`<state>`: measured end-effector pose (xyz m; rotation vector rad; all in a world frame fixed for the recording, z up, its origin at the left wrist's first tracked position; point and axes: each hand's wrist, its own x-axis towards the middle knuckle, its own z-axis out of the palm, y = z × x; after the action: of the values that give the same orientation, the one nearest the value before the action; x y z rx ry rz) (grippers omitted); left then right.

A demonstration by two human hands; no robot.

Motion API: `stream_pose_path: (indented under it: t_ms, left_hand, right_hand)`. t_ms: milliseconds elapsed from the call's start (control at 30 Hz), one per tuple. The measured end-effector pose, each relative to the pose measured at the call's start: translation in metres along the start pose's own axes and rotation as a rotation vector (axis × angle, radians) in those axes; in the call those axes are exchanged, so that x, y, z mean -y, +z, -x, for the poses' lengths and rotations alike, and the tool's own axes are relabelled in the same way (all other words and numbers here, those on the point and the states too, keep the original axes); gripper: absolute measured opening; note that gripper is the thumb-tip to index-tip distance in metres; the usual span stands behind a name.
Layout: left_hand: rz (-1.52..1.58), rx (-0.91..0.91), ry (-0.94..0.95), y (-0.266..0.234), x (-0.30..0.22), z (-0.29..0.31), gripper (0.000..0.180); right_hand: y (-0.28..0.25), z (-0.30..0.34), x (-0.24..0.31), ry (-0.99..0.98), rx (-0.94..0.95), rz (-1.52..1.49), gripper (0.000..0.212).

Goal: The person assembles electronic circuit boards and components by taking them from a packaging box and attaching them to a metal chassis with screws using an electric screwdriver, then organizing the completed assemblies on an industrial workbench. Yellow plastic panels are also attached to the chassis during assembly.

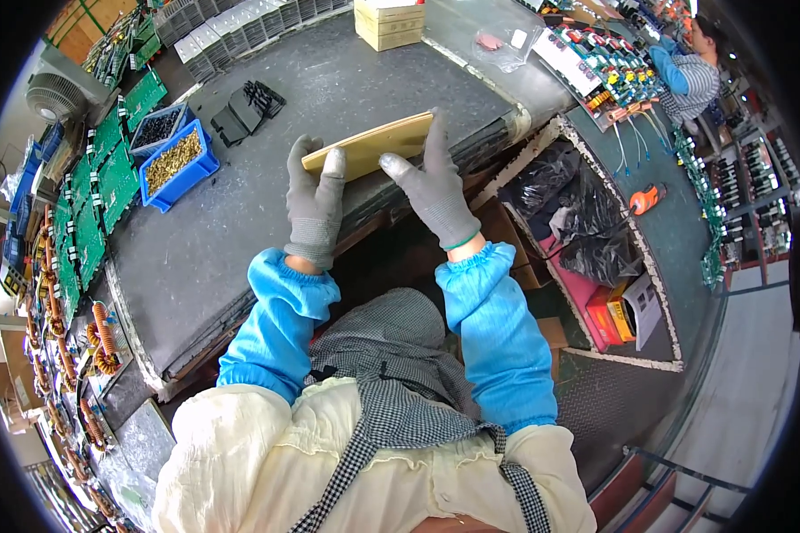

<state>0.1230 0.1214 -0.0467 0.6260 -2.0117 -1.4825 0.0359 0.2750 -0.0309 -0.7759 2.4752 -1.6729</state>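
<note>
Both my hands wear grey gloves with pale, worn fingertips. Between them, above the front edge of the dark worktable [187, 275], a flat yellowish-tan board [373, 147] is held tilted. My left hand [316, 197] grips its left end, thumb on the near face and fingers behind. My right hand [430, 185] is closed on the right end, with the thumb low on the near face and a finger up along the edge. The board's far side is hidden. Further back on the table lie several black plastic pieces [247, 112].
Left on the table are a blue bin of brass-coloured hardware [174, 163] and a bin of small black parts [156, 130]. Green circuit boards [98, 195] line the left side. Grey metal plates [240, 34] and a pale wooden block [389, 25] stand behind. A person [689, 75] works far right.
</note>
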Motion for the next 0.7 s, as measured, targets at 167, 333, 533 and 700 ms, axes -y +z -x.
stream_pose_path:
  t_ms: [167,333,533,700]
  left_hand:
    - [-0.004,-0.039,0.017,0.004,-0.001,0.001,0.071]
    - [0.156,-0.058,-0.083,0.000,-0.018,0.000,0.068]
    - [0.274,-0.025,-0.096,0.000,-0.003,-0.007,0.066]
    - [0.428,-0.047,-0.236,0.004,0.002,-0.012,0.067]
  right_hand:
    - [0.002,0.003,-0.003,-0.018,-0.010,-0.025,0.106]
    - [0.006,0.006,-0.008,-0.020,-0.003,0.034,0.106]
    - [0.003,0.012,-0.016,-0.059,-0.001,0.029,0.101]
    - [-0.003,0.018,-0.014,-0.123,-0.006,-0.054,0.094]
